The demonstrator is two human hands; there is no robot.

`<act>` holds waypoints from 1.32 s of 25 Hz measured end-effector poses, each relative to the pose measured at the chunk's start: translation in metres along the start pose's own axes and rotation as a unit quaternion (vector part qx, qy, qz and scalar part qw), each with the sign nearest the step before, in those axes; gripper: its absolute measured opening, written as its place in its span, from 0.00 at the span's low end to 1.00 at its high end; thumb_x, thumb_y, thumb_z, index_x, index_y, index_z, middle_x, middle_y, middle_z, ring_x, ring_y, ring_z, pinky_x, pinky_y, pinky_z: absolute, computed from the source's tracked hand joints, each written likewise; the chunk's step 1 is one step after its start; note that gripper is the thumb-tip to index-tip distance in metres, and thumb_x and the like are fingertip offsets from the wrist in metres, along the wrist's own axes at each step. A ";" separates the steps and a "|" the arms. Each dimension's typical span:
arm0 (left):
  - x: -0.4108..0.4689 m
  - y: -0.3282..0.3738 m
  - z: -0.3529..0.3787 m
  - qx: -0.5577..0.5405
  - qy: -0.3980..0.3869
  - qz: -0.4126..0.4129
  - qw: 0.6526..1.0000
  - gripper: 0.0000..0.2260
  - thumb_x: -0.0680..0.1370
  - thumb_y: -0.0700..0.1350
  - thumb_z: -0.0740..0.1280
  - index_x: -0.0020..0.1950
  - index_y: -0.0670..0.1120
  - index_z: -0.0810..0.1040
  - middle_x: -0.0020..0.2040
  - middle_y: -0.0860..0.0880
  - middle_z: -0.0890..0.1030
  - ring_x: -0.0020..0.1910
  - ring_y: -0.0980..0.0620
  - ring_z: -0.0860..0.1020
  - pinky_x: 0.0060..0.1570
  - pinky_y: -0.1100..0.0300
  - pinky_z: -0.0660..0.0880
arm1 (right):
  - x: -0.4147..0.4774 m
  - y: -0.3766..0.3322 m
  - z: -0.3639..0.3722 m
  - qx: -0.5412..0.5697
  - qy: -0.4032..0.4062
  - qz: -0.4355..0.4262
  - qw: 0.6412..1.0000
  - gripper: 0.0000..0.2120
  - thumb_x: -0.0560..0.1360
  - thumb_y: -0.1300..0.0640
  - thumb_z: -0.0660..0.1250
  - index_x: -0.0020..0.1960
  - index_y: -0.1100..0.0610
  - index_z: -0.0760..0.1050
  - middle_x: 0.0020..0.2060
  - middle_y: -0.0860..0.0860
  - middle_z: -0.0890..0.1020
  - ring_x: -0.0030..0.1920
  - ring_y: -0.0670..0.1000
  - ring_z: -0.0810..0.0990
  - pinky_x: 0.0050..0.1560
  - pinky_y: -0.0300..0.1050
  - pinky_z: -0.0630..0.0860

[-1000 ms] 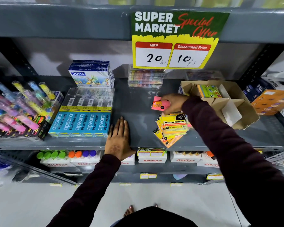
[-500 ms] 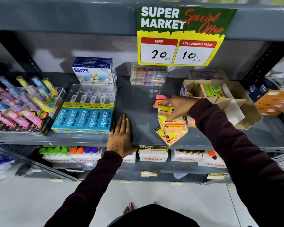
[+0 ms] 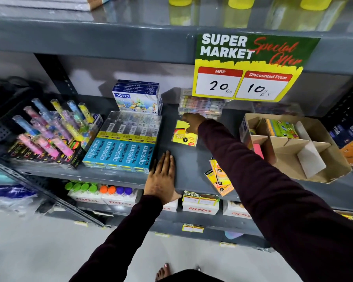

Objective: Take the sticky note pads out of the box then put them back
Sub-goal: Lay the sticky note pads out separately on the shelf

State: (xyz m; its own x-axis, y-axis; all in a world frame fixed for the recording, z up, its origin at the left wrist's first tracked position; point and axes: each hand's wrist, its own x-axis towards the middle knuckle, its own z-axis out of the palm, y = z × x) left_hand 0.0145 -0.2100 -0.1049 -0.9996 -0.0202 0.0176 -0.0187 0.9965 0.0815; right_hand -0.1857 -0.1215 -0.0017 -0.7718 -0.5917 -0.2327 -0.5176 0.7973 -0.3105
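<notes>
An open cardboard box [image 3: 332, 159] with dividers stands on the right of the grey shelf [image 3: 190, 157]; a green-and-yellow pack [image 3: 281, 128] sits in its back compartment. My right hand [image 3: 193, 123] reaches far back and grips the upper right corner of a yellow sticky note pad [image 3: 182, 136] that lies flat on the shelf. A fanned pile of orange and yellow sticky note pads [image 3: 220, 180] lies near the front edge, partly hidden by my right sleeve. A pink pad [image 3: 258, 150] shows beside the box. My left hand [image 3: 161, 178] rests flat on the shelf, fingers apart.
Blue Apsara pencil boxes [image 3: 120, 153] and Doms boxes [image 3: 139, 96] fill the shelf to the left, beside a rack of coloured tubes [image 3: 49, 131]. A clear pen case [image 3: 202, 104] stands at the back. A price sign [image 3: 247, 66] hangs from the upper shelf.
My right hand set down a pink pad, picked a yellow pad from the pile, and carried it back and left. My left hand has stayed flat.
</notes>
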 end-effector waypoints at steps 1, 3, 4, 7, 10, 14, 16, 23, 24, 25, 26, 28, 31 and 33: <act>0.000 0.000 -0.001 -0.001 0.000 0.001 1.000 0.51 0.66 0.65 0.65 0.74 0.37 0.45 0.77 0.38 0.48 0.76 0.43 0.47 0.75 0.46 0.48 | 0.004 -0.003 0.006 -0.022 -0.008 0.004 1.000 0.30 0.72 0.58 0.72 0.70 0.63 0.66 0.68 0.61 0.72 0.67 0.59 0.72 0.65 0.48 0.70; 0.000 0.000 -0.001 -0.001 0.001 0.002 1.000 0.51 0.66 0.65 0.65 0.74 0.37 0.46 0.77 0.38 0.49 0.76 0.43 0.48 0.75 0.46 0.48 | 0.009 -0.005 0.018 -0.070 -0.037 0.014 0.997 0.36 0.67 0.50 0.76 0.69 0.64 0.67 0.67 0.63 0.72 0.65 0.62 0.73 0.63 0.49 0.72; 0.000 0.000 -0.001 0.002 0.002 0.003 1.000 0.50 0.66 0.65 0.65 0.74 0.37 0.46 0.77 0.38 0.49 0.76 0.43 0.48 0.75 0.46 0.48 | 0.009 -0.006 0.021 -0.093 -0.045 0.016 0.995 0.38 0.66 0.48 0.77 0.68 0.64 0.68 0.67 0.63 0.72 0.65 0.62 0.73 0.63 0.49 0.71; 0.000 0.001 -0.001 0.008 0.006 0.002 1.000 0.51 0.66 0.66 0.65 0.74 0.37 0.46 0.77 0.38 0.49 0.76 0.43 0.48 0.75 0.46 0.48 | 0.010 -0.005 0.025 -0.095 -0.045 0.008 0.994 0.39 0.67 0.47 0.75 0.71 0.62 0.66 0.70 0.63 0.69 0.69 0.62 0.69 0.69 0.49 0.68; -0.001 0.000 -0.001 0.010 0.008 0.003 1.000 0.51 0.66 0.67 0.65 0.74 0.37 0.46 0.77 0.38 0.49 0.76 0.43 0.48 0.74 0.47 0.46 | 0.002 -0.009 0.024 -0.064 -0.042 -0.015 0.997 0.40 0.69 0.47 0.73 0.74 0.61 0.62 0.74 0.60 0.64 0.74 0.59 0.62 0.74 0.48 0.60; 0.000 -0.001 0.000 -0.015 0.017 0.003 1.000 0.50 0.65 0.64 0.65 0.74 0.37 0.47 0.77 0.38 0.50 0.76 0.44 0.48 0.75 0.48 0.45 | -0.032 0.006 0.008 0.016 -0.010 0.006 1.000 0.31 0.70 0.48 0.73 0.66 0.63 0.70 0.63 0.61 0.75 0.64 0.58 0.73 0.61 0.46 0.70; 0.000 -0.003 0.001 -0.022 0.013 0.005 1.000 0.51 0.64 0.64 0.66 0.74 0.38 0.46 0.77 0.38 0.49 0.76 0.44 0.47 0.75 0.48 0.45 | -0.068 0.028 -0.001 -0.034 -0.027 0.053 0.998 0.24 0.69 0.46 0.73 0.55 0.63 0.75 0.49 0.59 0.78 0.52 0.57 0.77 0.44 0.42 0.69; -0.001 -0.001 -0.001 -0.024 0.023 0.008 0.999 0.53 0.61 0.61 0.72 0.74 0.36 0.50 0.76 0.36 0.53 0.76 0.40 0.51 0.75 0.45 0.49 | -0.156 0.052 0.008 -0.116 -0.088 0.144 0.979 0.37 0.63 0.33 0.71 0.57 0.62 0.74 0.53 0.59 0.82 0.53 0.59 0.80 0.52 0.47 0.76; -0.001 -0.001 -0.001 -0.018 0.019 0.009 1.000 0.53 0.61 0.61 0.71 0.74 0.36 0.49 0.76 0.37 0.52 0.76 0.40 0.50 0.75 0.45 0.48 | -0.157 0.051 0.010 -0.119 -0.085 0.139 0.979 0.38 0.63 0.34 0.72 0.59 0.62 0.72 0.56 0.59 0.81 0.55 0.59 0.79 0.54 0.47 0.75; -0.001 -0.001 -0.001 -0.015 0.017 0.008 1.000 0.53 0.62 0.61 0.71 0.74 0.37 0.48 0.77 0.37 0.51 0.76 0.41 0.49 0.75 0.45 0.48 | -0.157 0.049 0.012 -0.124 -0.084 0.132 0.980 0.39 0.63 0.35 0.73 0.62 0.61 0.71 0.58 0.59 0.80 0.57 0.60 0.78 0.55 0.48 0.75; -0.001 -0.001 -0.002 -0.013 0.017 0.007 1.000 0.53 0.62 0.61 0.71 0.74 0.37 0.47 0.77 0.37 0.50 0.76 0.41 0.49 0.75 0.45 0.47 | -0.157 0.048 0.013 -0.132 -0.082 0.125 0.980 0.39 0.63 0.36 0.74 0.63 0.61 0.70 0.59 0.59 0.79 0.58 0.60 0.77 0.56 0.48 0.74; -0.002 0.000 -0.002 -0.009 0.012 0.008 1.000 0.53 0.62 0.61 0.70 0.74 0.37 0.46 0.77 0.37 0.50 0.76 0.41 0.48 0.75 0.46 0.46 | -0.155 0.046 0.010 -0.145 -0.080 0.117 0.979 0.39 0.62 0.37 0.75 0.63 0.61 0.72 0.57 0.59 0.79 0.57 0.59 0.77 0.55 0.47 0.75; -0.003 0.000 -0.004 -0.013 0.012 0.011 1.000 0.53 0.62 0.61 0.71 0.74 0.36 0.47 0.77 0.36 0.50 0.76 0.41 0.49 0.75 0.45 0.47 | -0.153 0.044 0.004 -0.147 -0.066 0.105 0.981 0.24 0.63 0.38 0.74 0.41 0.59 0.75 0.38 0.55 0.79 0.43 0.58 0.77 0.43 0.44 0.74; -0.003 0.001 -0.004 -0.020 0.016 0.012 1.000 0.52 0.62 0.61 0.71 0.74 0.36 0.48 0.76 0.36 0.51 0.76 0.41 0.50 0.75 0.45 0.48 | -0.153 0.041 0.001 -0.171 -0.049 0.088 0.980 0.18 0.66 0.43 0.73 0.34 0.58 0.75 0.33 0.55 0.78 0.40 0.59 0.78 0.40 0.44 0.73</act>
State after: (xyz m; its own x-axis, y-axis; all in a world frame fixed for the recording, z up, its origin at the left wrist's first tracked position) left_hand 0.0176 -0.2092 -0.1008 -0.9986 0.0006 0.0527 0.0069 0.9928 0.1197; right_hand -0.0884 0.0012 0.0204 -0.8295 -0.4366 -0.3482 -0.4864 0.8713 0.0661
